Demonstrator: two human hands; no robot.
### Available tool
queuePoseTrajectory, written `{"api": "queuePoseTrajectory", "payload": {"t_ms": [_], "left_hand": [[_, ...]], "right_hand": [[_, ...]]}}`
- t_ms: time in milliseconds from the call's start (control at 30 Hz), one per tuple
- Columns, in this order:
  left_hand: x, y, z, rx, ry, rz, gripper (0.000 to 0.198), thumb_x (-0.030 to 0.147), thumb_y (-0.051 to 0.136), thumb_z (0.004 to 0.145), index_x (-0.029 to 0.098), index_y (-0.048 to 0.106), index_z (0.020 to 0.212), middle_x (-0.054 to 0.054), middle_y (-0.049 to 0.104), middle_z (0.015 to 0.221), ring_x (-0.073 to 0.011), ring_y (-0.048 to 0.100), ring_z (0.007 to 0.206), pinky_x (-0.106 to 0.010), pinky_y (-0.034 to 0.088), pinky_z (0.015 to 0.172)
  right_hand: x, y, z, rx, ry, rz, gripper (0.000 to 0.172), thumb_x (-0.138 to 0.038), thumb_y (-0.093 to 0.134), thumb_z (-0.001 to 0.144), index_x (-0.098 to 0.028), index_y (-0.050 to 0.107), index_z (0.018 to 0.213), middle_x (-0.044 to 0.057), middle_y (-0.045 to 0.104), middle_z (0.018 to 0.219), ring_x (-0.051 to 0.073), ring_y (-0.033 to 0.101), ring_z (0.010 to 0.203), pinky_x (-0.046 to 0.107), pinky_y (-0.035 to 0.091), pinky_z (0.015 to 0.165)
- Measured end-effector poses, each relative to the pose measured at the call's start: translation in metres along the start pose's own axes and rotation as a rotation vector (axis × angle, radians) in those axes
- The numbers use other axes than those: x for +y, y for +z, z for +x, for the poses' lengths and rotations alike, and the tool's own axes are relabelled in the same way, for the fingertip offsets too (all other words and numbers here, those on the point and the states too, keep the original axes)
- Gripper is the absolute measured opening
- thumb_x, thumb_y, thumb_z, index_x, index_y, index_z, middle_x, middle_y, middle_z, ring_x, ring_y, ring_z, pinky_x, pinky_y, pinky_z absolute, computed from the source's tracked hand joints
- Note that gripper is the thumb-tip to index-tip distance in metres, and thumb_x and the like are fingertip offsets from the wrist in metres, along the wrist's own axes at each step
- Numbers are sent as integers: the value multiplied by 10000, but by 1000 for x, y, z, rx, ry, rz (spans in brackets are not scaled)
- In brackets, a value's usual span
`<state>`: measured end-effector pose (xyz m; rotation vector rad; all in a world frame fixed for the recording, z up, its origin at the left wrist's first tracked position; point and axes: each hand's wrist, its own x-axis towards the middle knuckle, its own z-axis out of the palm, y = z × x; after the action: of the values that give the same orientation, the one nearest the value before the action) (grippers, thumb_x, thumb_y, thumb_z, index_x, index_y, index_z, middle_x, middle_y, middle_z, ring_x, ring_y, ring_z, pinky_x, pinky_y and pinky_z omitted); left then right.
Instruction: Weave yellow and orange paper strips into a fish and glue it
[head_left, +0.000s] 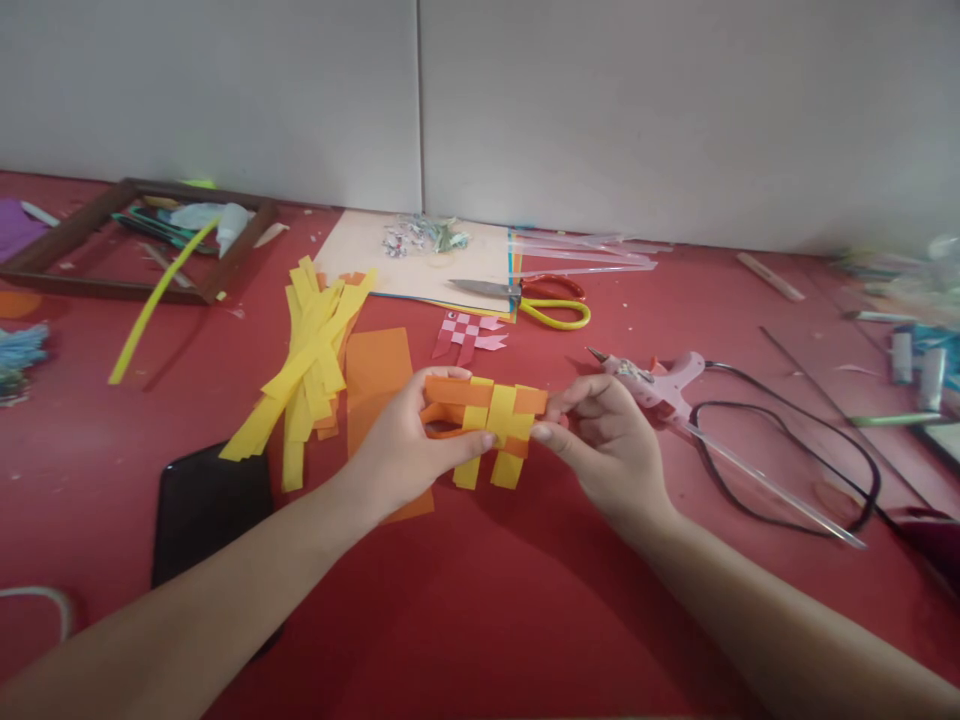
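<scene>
Woven strips of orange and yellow paper (501, 420) are held up over the red table. My left hand (401, 435) grips their left side, thumb in front and fingers behind. At the right end, my right hand (611, 435) pinches the edge of the orange strips between thumb and fingers. Two yellow strip ends hang below the weave. Just behind it lies a pink checkered paper fish (469, 335). An orange paper sheet (379, 365) lies partly under my left hand, beside a pile of yellow paper strips (315, 350).
Scissors (555, 312) lie on a stack of paper sheets (352, 255) at the back. A pink glue gun (667, 385) with a looped black cord rests at right. A dark phone (210, 510) and wooden frame (60, 245) are at left. Clear strips (585, 255) lie near the wall.
</scene>
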<state>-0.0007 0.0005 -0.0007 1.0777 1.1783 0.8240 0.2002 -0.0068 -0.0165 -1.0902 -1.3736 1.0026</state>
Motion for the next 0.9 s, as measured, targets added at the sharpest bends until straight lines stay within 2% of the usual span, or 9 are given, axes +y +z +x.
{"api": "queuePoseTrajectory", "payload": {"t_ms": [200,333,500,667,900], "left_hand": [[-1,0,0,10,-2,-14,639,296,847,676,250,498,1210,-44,724,1024,-230,713,952,-328,583,760],[0,1,0,7,-20,-27,638,294,837,685,247,495,1222,-47,727,996,-239,715,936,-351,581,763],[0,2,0,6,5,-13,614,285,842,671,234,520,1192,-55,707,1050,-238,697,975,-347,571,792],[-1,3,0,12,33,-4,615,306,843,676,234,516,1193,-49,688,1083,-219,688,974,-321,564,788],[-2,2,0,8,31,-9,627,305,849,668,239,510,1192,-35,699,1018,-220,700,942,-322,570,773]], "right_hand": [[1,0,-3,58,-74,-58,231,-282,779,780,-242,564,853,-14,626,771,134,642,730,287,568,696],[0,0,-3,108,-87,-76,257,-311,800,760,-240,557,798,-15,626,747,139,642,712,296,578,675],[-3,0,-2,97,-103,-77,281,-284,823,725,-236,548,752,-18,642,700,146,662,697,298,598,660],[-4,1,-3,113,-69,-176,203,-232,792,746,-228,603,820,0,675,754,154,699,715,284,605,666],[-1,0,-4,81,-11,-180,243,-321,778,773,-242,577,884,6,684,785,174,721,754,285,610,667]]}}
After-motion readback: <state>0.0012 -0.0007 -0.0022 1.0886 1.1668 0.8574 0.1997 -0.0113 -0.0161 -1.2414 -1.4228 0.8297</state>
